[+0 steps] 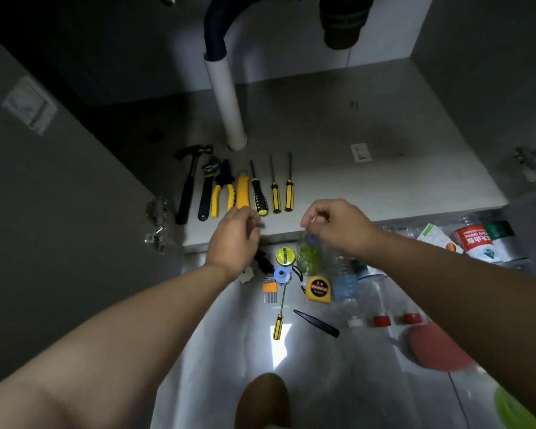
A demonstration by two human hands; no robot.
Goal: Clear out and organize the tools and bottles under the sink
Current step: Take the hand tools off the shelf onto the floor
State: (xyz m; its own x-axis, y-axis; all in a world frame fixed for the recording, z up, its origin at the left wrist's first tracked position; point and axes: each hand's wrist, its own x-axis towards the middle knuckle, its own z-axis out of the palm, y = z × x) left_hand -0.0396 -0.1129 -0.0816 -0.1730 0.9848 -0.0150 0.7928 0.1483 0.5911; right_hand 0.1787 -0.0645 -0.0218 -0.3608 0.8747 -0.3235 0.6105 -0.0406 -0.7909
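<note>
Both your hands hover over the front lip of the cabinet floor (384, 181), mid-frame. Your left hand (235, 235) has its fingers curled, with something small and grey poking out at the tips. I can't tell what it is or whether it's really pinched. Your right hand (333, 224) is curled too, right over the neck of the green bottle (310, 257), and I can't tell if it's gripping the bottle or just above it.

The thing I'd watch is the stray screwdriver (279, 318) on the tiles, lower centre. It lies straight below the gap between your hands, long axis running up-down the frame, yellow handle toward the bottom. That lines up with the row of tools (243, 193) in the cabinet, and the free spot looks to be just right of the last screwdriver (288, 195). Either hand is about as close (left maybe a touch nearer).

Readable text: the tape measure (319, 289) says "2m". The red-labelled bottle (472, 241) at far right has characters too blurry to read.
</note>
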